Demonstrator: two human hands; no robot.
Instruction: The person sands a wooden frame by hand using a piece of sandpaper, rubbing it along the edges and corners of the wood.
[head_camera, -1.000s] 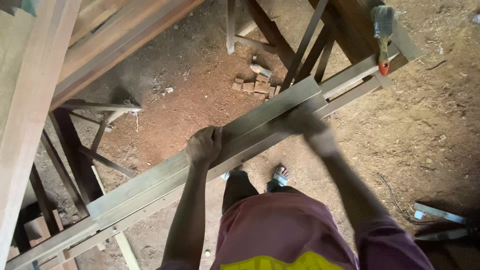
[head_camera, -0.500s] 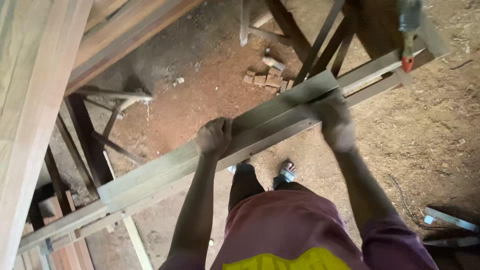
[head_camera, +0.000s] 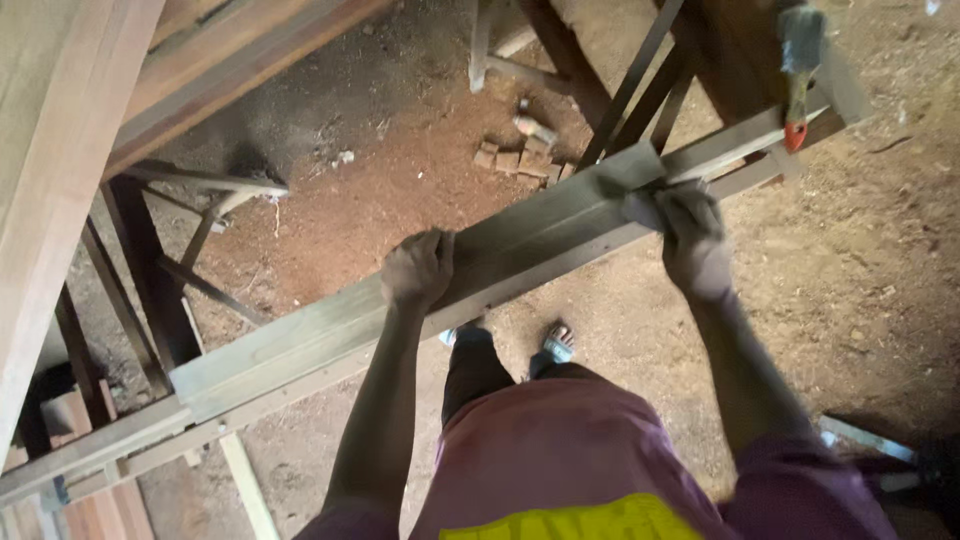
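Both hands were clamped on the long wooden plank (head_camera: 520, 250) lying diagonally across the frame rails (head_camera: 110, 455): left hand (head_camera: 418, 268) mid-length, right hand (head_camera: 690, 238) near its upper end. Red-tipped tool (head_camera: 797, 70) beyond, probably a clamp.

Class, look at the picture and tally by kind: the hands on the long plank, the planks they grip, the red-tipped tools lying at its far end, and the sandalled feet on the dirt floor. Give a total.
Bare hands, left and right: 2
Long pale wooden plank: 1
Red-tipped tool: 1
Sandalled feet: 2
Total: 6
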